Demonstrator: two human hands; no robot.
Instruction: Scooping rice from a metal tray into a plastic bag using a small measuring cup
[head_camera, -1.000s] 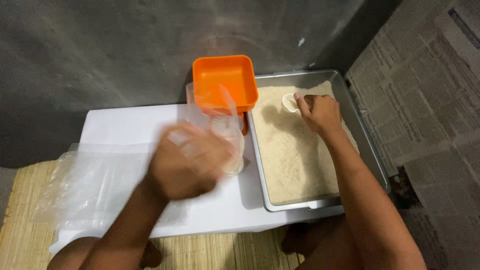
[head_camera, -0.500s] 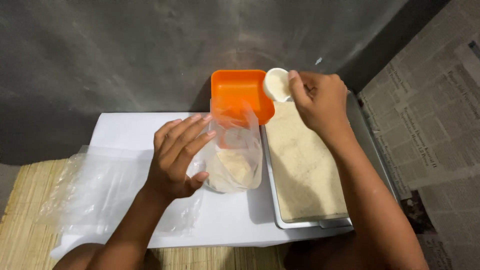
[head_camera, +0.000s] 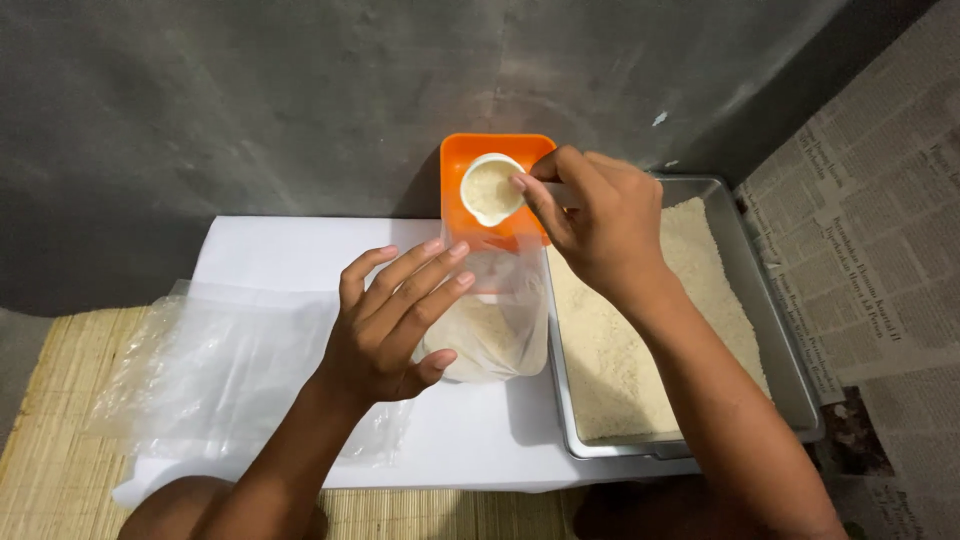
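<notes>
Clear plastic bag (head_camera: 495, 325): stands upright on the white bench (head_camera: 300, 250), part-filled with pale rice-like grain, just left of the metal tray (head_camera: 790, 390) and directly in front of the orange square container (head_camera: 470, 150). Left hand (head_camera: 395, 320): touches the bag's left side, fingers (head_camera: 420, 275) spread and extended across its upper edge, thumb pressed against the lower part; a loose open-palmed hold, not a tight clasp. Small white scoop cup (head_camera: 491, 188): filled with grain, held level above the orange container and just beyond the bag's mouth. Right hand (head_camera: 600, 220): closed around the cup's handle, fingertips pinching near the rim, forearm crossing over the tray. Metal tray: rectangular, holds a flat bed of the same grain, touching the bench's right edge. Stack of empty clear bags (head_camera: 220, 370): lies flat at the bench's left. Woven mat (head_camera: 50, 450) beneath; newspaper (head_camera: 870, 260) lining the right
</notes>
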